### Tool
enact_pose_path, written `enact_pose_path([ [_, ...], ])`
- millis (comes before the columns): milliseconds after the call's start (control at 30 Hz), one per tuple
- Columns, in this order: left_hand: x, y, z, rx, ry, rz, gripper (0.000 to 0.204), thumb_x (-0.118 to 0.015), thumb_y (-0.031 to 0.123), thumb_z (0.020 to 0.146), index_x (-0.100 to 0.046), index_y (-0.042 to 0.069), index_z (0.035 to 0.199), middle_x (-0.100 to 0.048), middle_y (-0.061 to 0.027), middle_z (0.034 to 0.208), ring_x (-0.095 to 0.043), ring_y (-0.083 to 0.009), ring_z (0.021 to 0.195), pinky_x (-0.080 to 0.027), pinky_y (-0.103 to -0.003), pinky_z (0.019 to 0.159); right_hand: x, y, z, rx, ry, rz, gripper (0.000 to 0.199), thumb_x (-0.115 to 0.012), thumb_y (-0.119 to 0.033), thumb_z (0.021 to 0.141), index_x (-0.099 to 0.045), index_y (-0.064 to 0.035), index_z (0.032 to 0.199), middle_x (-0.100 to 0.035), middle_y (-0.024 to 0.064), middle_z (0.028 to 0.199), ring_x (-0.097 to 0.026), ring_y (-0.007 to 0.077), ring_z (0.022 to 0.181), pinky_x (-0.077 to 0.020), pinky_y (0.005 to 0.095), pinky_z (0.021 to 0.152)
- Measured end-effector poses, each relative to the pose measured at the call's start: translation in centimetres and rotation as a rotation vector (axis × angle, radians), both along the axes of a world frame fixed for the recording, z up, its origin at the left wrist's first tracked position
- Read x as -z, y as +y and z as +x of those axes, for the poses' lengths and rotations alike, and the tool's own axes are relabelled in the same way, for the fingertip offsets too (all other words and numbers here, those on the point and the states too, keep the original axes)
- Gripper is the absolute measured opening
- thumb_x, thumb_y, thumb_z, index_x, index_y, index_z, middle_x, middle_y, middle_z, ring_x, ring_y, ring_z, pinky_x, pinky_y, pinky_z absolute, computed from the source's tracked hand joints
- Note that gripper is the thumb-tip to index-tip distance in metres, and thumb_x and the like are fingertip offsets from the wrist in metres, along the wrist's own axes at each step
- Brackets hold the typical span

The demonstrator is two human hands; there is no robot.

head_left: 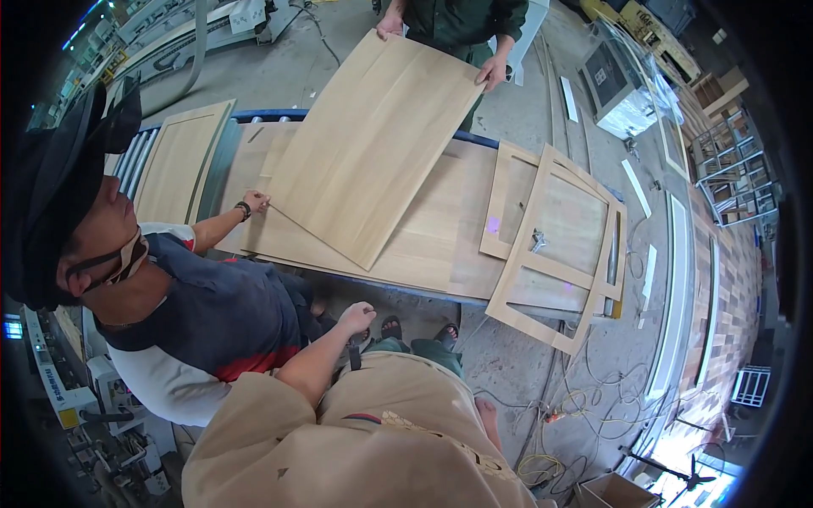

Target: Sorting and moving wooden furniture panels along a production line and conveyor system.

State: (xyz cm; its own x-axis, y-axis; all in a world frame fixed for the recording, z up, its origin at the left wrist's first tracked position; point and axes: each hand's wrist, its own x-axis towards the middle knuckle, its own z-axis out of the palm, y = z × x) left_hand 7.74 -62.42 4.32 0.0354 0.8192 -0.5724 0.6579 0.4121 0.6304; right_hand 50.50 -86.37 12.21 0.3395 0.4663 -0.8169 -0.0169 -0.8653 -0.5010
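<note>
A: Hands?
B: Left hand [358, 317]: bare, fingers curled narrow, nothing visible within. Right hand [488, 418]: partly visible; fingers, cannot tell.
A: Principal piece?
B: Pale wood-grain rectangular panel [377, 140], slanted over flat light-brown wooden sheets [428, 254]; held by far co-worker's hands [493, 71], near co-worker's hand [256, 201] at corner.
A: Step?
B: Apparently panel handling; next move likely calls for level, shared support.

Woodworking workshop: roller conveyor [141, 157], broad wooden panel [381, 140], open wooden frames [555, 270], machinery [241, 23], concrete floor [500, 364].
</note>
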Motion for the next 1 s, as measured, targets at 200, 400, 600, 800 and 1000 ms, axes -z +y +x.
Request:
enact_pose_path([
  [200, -1.5, -1.1, -1.2, -0.068, -0.020, -0.119, 0.027, -0.067, 0.024, 0.088, -0.070, 0.003, 0.105, -0.074, -0.0132, 0.092, -0.073, -0.0249, 0.083, -0.058, -0.037, 0.079, 2.0, 2.4, 0.7, 0.075, 0.035, 0.025, 0.031, -0.060, -0.029, 0.099, -0.069, -0.0018, 0.111, -0.071, 0.0065, 0.098, -0.067, 0.0162, 0.081, -0.0544, 0.0327, 0.071],
  [400, -2.6, -1.2, -0.9, -0.125, -0.076, -0.104, 0.023, -0.066, 0.020, 0.091, -0.069, 0.001, 0.103, -0.074, -0.0121, 0.086, -0.072, -0.0213, 0.074, -0.058, -0.036, 0.071, 1.3, 3.7, 0.4, 0.063, 0.019, 0.074, 0.030, -0.061, -0.028, 0.097, -0.071, -0.0020, 0.107, -0.071, 0.0064, 0.093, -0.066, 0.0151, 0.076, -0.0519, 0.0303, 0.067],
  [600, -0.8, -2.1, -2.1, -0.061, 0.025, -0.097, 0.031, -0.068, 0.031, 0.089, -0.073, 0.008, 0.110, -0.073, -0.0145, 0.107, -0.070, -0.0283, 0.100, -0.054, -0.039, 0.090, -0.7, 3.6, -0.4, -0.062, -0.028, 0.097, 0.029, -0.061, -0.027, 0.096, -0.072, -0.0010, 0.102, -0.070, 0.0072, 0.087, -0.065, 0.0159, 0.071, -0.0525, 0.0313, 0.063],
  [800, -2.9, -1.3, -0.9, -0.155, -0.083, -0.214, 0.034, -0.068, 0.032, 0.088, -0.073, 0.009, 0.112, -0.073, -0.0146, 0.110, -0.069, -0.0293, 0.104, -0.054, -0.039, 0.093, -2.1, 3.1, -0.5, -0.071, -0.074, 0.055, 0.028, -0.061, -0.026, 0.096, -0.072, -0.0011, 0.103, -0.070, 0.0069, 0.090, -0.068, 0.0169, 0.074, -0.0538, 0.0325, 0.063],
  [1000, -2.7, -1.0, -0.5, -0.099, -0.010, -0.192, 0.034, -0.069, 0.031, 0.088, -0.072, 0.008, 0.113, -0.073, -0.0146, 0.110, -0.069, -0.0292, 0.103, -0.054, -0.039, 0.091, -2.2, 2.7, -0.9, -0.052, -0.061, 0.125, 0.027, -0.062, -0.025, 0.094, -0.072, -0.0006, 0.103, -0.070, 0.0082, 0.092, -0.068, 0.0185, 0.075, -0.0556, 0.0331, 0.065],
])
